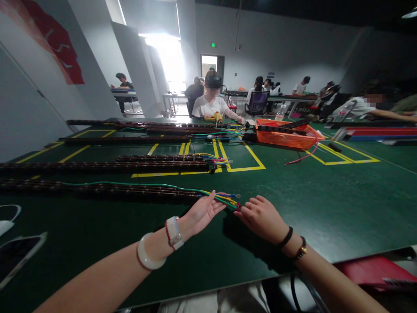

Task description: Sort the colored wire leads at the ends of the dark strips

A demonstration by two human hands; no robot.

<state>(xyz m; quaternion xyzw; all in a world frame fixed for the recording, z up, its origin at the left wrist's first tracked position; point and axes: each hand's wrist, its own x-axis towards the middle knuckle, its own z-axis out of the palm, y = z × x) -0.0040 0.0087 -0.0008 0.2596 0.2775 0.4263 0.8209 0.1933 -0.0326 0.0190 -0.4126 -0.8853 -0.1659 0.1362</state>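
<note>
A bundle of coloured wires (228, 200), green, yellow, blue and red, comes out of the long dark wrapped harness (130, 189) lying nearest me. My left hand (203, 213) is around these wires, which run between the thumb and the loosely stretched fingers. Just to the right, my right hand (260, 217) is closed in a pinch at the wire ends, beside the red-sleeved tip. Ring terminals (238, 196) show on the ends of some wires, one with a blue sleeve. What lies inside the right fingers is mostly hidden.
More dark harnesses (163, 166) lie across the green table (325, 200), which has yellow tape (244, 168) outlines. An orange basket (286, 138) stands toward the far right. A phone (21, 256) lies at the left edge. Across the table sits a co-worker (211, 102).
</note>
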